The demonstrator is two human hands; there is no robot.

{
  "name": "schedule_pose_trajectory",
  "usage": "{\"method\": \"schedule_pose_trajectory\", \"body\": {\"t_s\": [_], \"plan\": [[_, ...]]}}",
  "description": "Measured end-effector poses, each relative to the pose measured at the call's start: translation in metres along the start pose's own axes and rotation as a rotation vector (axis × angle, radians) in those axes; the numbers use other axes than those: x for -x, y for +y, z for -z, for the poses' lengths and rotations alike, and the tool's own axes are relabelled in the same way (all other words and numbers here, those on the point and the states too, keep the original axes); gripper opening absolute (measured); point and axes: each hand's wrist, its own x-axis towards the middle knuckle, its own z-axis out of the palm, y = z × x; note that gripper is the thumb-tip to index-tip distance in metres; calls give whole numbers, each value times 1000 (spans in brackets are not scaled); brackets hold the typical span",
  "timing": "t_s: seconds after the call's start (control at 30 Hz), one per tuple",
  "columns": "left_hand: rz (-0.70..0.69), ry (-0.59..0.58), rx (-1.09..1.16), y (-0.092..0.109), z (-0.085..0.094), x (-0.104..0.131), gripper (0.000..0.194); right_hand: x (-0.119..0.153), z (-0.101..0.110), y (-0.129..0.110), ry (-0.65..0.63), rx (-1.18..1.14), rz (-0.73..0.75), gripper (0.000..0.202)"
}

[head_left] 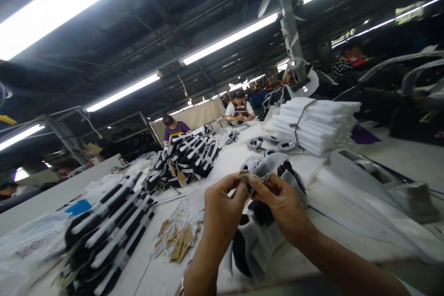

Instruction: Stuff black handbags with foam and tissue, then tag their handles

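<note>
Beneath everything, a broad white counter (pixel 229 162), with a person in purple (pixel 178 128) and a person in a white top (pixel 240 112) at its far side. On the left, a stack of black and white straps (pixel 111 236), with another pile of straps (pixel 190 152) beyond. On the right, a bundle of white rolls (pixel 308 125), bound with a dark cord. Close in, below the hands, a black and white padded piece (pixel 243 249), and to its left a loose heap of paper scraps (pixel 182 240). Above the padded piece, left hand (pixel 224 203) and right hand (pixel 289 203) almost together, fingers curled and closed to a pinch, with a small pale strip (pixel 248 176) between the fingertips; impossible to tell, through the blur, whether loose or joined to the padded piece. By its look, probably light, thin and bendy, apt to fold or slip from a slack pinch; best taken near both ends, between thumb and forefinger. For the padded piece, probably soft and squashy, a fuller grip around the thick part
</note>
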Motion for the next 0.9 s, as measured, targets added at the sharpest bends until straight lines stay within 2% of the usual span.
{"method": "schedule_pose_trajectory", "body": {"t_s": [0.17,0.27,0.4,0.5,0.6,0.67,0.9], "plan": [[65,-3,85,-3,0,-2,19,0,-1,4,-59,-80,-29,33],[30,33,-20,1,3,-2,18,1,-2,4,-120,-125,-39,30],[-110,133,-473,6,1,3,17,2,-7,2,-103,-155,-61,29],[-308,236,-783,6,-6,10,21,2,-12,2,-30,-162,-62,33],[-508,289,-858,3,-10,16,23,4,-15,3,0,-182,-66,35],[-574,296,-867,2,-11,20,25,6,-15,2,-10,-191,-79,36],[-575,266,-891,-9,-20,32,39,3,-12,-2,-37,-125,-70,36]]}}
